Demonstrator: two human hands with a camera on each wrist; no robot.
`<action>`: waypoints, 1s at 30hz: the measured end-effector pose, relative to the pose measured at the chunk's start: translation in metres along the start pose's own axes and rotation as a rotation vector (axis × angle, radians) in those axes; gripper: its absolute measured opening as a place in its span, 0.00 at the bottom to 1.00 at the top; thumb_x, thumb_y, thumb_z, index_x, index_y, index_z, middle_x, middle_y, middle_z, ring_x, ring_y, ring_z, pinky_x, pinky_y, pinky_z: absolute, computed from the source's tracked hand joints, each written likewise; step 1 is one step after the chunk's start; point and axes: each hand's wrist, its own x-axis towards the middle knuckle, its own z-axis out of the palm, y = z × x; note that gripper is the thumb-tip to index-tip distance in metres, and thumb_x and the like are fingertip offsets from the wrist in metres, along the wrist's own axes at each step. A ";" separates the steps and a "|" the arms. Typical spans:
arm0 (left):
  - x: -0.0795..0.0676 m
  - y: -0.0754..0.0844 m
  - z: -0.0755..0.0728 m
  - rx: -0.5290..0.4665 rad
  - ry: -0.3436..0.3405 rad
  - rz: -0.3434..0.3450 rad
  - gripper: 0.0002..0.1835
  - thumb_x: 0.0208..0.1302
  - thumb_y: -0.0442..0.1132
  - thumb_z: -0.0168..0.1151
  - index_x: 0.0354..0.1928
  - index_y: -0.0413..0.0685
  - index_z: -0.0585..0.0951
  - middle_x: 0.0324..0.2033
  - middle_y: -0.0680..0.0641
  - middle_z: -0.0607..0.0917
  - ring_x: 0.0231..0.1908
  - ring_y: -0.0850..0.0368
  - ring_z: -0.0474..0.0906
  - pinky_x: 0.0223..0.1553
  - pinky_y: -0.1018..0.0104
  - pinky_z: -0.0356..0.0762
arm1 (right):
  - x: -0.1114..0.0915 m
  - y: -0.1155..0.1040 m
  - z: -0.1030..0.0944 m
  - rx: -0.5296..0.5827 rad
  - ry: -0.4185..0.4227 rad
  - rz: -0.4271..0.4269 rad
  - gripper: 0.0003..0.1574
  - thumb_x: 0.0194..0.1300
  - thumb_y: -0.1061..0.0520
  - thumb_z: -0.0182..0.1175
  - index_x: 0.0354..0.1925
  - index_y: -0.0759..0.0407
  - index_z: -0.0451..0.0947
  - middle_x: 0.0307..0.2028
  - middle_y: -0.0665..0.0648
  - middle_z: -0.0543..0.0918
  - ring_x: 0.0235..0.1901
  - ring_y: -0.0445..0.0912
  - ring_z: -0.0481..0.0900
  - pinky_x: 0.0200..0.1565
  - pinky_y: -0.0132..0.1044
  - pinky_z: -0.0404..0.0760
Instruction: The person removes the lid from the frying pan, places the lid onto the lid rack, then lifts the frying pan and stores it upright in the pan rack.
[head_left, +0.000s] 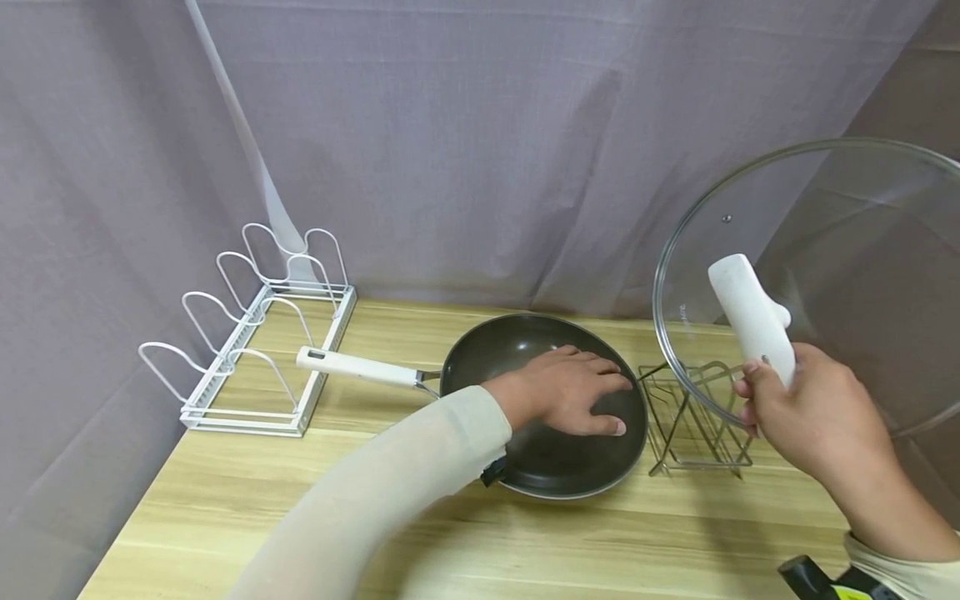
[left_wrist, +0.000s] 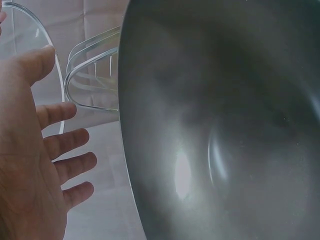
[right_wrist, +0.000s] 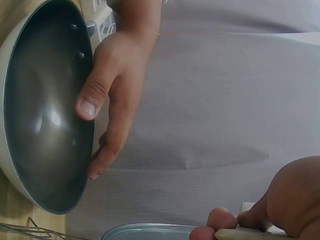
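Note:
My left hand [head_left: 573,392] hovers over the frying pan [head_left: 480,350], its fingers straight and loosely spread, with nothing held. The pan has a dark inside and a white handle [head_left: 367,367] pointing left. In the left wrist view the hand [left_wrist: 25,145] appears beside the rim of the pan [left_wrist: 200,125]. At the right, my right hand [head_left: 832,417] grips the white handle [head_left: 750,317] of a large clear glass lid [head_left: 840,242], held up and tilted. The right wrist view has the lid's rim [right_wrist: 150,227] at the bottom edge, near curled fingers.
A small metal wire rack [head_left: 697,464] stands right of the pan, partly behind the lid. On the left sits a white rack [head_left: 318,396] with several wire loops. A grey curtain [head_left: 450,167] hangs behind the wooden table [head_left: 562,550].

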 end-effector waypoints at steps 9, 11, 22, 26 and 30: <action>0.003 0.001 0.000 0.008 0.004 0.005 0.41 0.68 0.78 0.37 0.79 0.76 0.57 0.77 0.62 0.58 0.76 0.61 0.51 0.75 0.58 0.47 | 0.000 -0.003 -0.002 -0.004 -0.003 0.000 0.22 0.80 0.47 0.47 0.43 0.64 0.76 0.23 0.51 0.83 0.21 0.45 0.79 0.21 0.38 0.71; 0.004 0.000 0.000 0.009 0.004 0.004 0.41 0.68 0.78 0.37 0.79 0.75 0.57 0.77 0.62 0.58 0.76 0.61 0.51 0.75 0.58 0.48 | 0.000 -0.003 -0.002 -0.003 -0.001 -0.004 0.22 0.80 0.47 0.47 0.43 0.64 0.76 0.23 0.51 0.83 0.21 0.45 0.79 0.21 0.38 0.71; 0.008 0.001 -0.001 0.008 -0.012 0.004 0.41 0.68 0.79 0.36 0.80 0.75 0.56 0.77 0.62 0.58 0.76 0.61 0.50 0.75 0.59 0.47 | 0.001 0.002 -0.007 -0.009 0.010 0.007 0.22 0.79 0.47 0.47 0.47 0.65 0.75 0.24 0.51 0.84 0.21 0.43 0.79 0.22 0.38 0.70; 0.010 0.002 0.000 0.016 -0.013 0.003 0.41 0.68 0.79 0.35 0.80 0.75 0.55 0.77 0.62 0.57 0.76 0.61 0.50 0.75 0.59 0.47 | 0.001 0.005 -0.008 -0.007 0.009 0.014 0.23 0.79 0.46 0.47 0.46 0.65 0.75 0.25 0.52 0.85 0.21 0.44 0.80 0.22 0.38 0.71; 0.011 0.003 -0.001 0.023 -0.018 0.008 0.41 0.68 0.79 0.35 0.80 0.76 0.55 0.77 0.62 0.57 0.76 0.62 0.51 0.74 0.60 0.47 | 0.002 0.008 -0.008 -0.008 0.012 0.023 0.23 0.79 0.46 0.46 0.46 0.65 0.75 0.25 0.52 0.85 0.21 0.44 0.80 0.22 0.38 0.72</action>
